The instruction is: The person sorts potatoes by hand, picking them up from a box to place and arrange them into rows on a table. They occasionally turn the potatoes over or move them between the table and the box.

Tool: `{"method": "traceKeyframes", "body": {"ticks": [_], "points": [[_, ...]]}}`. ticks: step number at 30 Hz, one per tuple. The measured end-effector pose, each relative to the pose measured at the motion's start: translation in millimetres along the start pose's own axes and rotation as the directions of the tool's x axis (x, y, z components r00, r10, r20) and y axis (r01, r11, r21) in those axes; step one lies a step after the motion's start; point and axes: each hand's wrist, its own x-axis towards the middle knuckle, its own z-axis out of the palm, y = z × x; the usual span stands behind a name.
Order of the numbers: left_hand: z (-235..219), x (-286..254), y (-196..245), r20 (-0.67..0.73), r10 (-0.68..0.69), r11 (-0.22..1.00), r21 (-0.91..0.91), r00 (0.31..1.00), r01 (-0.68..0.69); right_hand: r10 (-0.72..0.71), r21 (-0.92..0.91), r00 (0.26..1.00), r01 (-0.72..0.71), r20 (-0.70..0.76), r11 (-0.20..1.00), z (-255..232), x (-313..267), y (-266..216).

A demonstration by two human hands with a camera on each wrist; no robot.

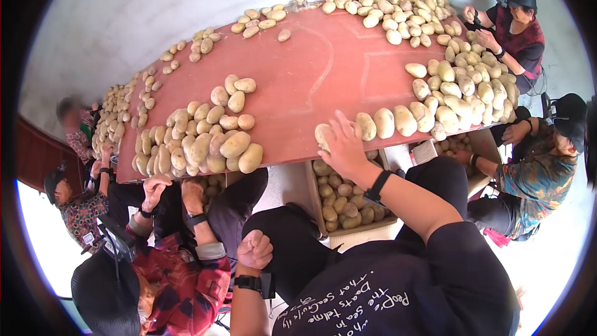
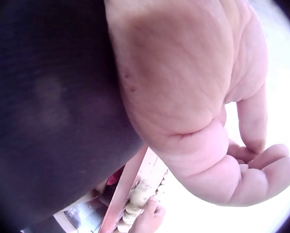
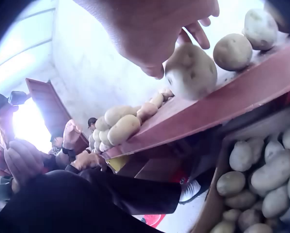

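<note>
In the head view my right hand (image 1: pixel 343 148) grips the leftmost potato (image 1: pixel 323 136) of a row along the near table edge. The right wrist view has my right hand (image 3: pixel 145 34) with its thumb by one side of that potato (image 3: pixel 190 72) and its fingers over the far side. More potatoes (image 1: pixel 385 123) stand side by side just right of it. My left hand (image 1: pixel 255 250) hangs beside my dark-clothed leg, holding nothing; its fingers look loosely curled in the left wrist view (image 2: pixel 198 111).
Potato piles cover parts of the red table (image 1: pixel 280 74), with one heap (image 1: pixel 199 143) left and another (image 1: pixel 466 90) right. Below the edge stands a box of potatoes (image 1: pixel 345 202). A person in red plaid (image 1: pixel 180 280) sits close on my left; others sit around the table.
</note>
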Motion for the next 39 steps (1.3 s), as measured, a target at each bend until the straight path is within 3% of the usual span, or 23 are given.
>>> {"method": "traceKeyframes", "body": {"ticks": [1, 7, 11, 14, 20, 23, 26, 29, 32, 35, 38, 39], "points": [[1, 0, -1, -0.003, 0.003, 1.000, -0.005, 1.000, -0.003, -0.091, -0.016, 0.996, 0.091, -0.019, 0.996, 0, 1, 2], [-2, -3, 0, 0.011, -0.003, 1.000, 0.014, 1.000, 0.003, -0.082, 0.010, 0.977, 0.081, 0.198, 0.997, 3, 1, 9], [0, 1, 1, 0.003, -0.006, 1.000, 0.021, 1.000, 0.006, 0.043, 0.033, 0.991, -0.048, 0.123, 0.998, 25, 8, 5], [2, 1, 0, -0.022, -0.001, 1.000, 0.011, 1.000, 0.001, 0.131, -0.031, 0.979, -0.128, 0.154, 0.991, 29, 11, -1], [3, 2, 1, -0.003, -0.007, 1.000, 0.005, 1.000, 0.007, 0.087, -0.064, 0.968, -0.074, 0.237, 0.995, 16, 17, 1], [4, 3, 1, 0.011, -0.019, 1.000, 0.016, 1.000, 0.018, 0.085, -0.086, 0.978, -0.069, 0.192, 0.994, 25, 17, 2], [0, 2, 2, 0.007, -0.016, 1.000, 0.007, 1.000, 0.016, 0.156, -0.125, 0.947, -0.125, 0.281, 0.984, 15, 22, -6], [-2, -1, 3, 0.007, -0.019, 1.000, -0.006, 1.000, 0.019, 0.084, -0.096, 0.985, -0.070, 0.150, 0.993, 8, 16, -13], [-1, 0, 2, 0.010, -0.018, 0.999, -0.032, 1.000, 0.018, -0.173, -0.063, 0.962, 0.190, 0.211, 0.980, 4, 7, -16], [-1, 0, 3, 0.001, -0.025, 0.999, -0.037, 1.000, 0.025, -0.125, -0.151, 0.978, 0.151, 0.165, 0.977, 15, -4, -13], [-1, 1, 4, 0.004, -0.031, 0.999, -0.035, 1.000, 0.031, -0.491, 0.163, 0.871, 0.482, 0.015, 0.861, 14, -28, -32], [-1, 2, 4, 0.001, -0.030, 0.999, -0.034, 1.000, 0.030, -0.608, 0.305, 0.787, 0.557, 0.102, 0.773, 16, -42, -36]]}}
